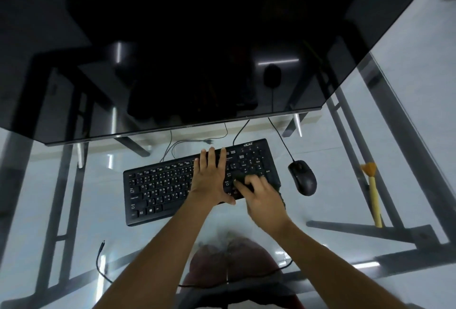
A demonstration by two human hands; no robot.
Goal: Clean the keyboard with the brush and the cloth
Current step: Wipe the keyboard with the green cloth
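A black keyboard (160,190) lies tilted on the glass table (74,247). My left hand (209,178) rests flat on its middle keys, fingers spread and reaching the top row. My right hand (261,197) is bent over the keyboard's right end, fingers pressing a dark cloth (240,177) onto the keys beside the number pad. Part of the cloth hangs past the keyboard's right edge under my wrist. The brush (373,192), with a yellow handle and orange bristles, lies on the table far to the right, away from both hands.
A black mouse (303,177) sits just right of the keyboard, its cable running back under a large dark monitor (197,49). Loose cables (103,257) cross the glass at the front left. Metal table legs and my knees show through the glass.
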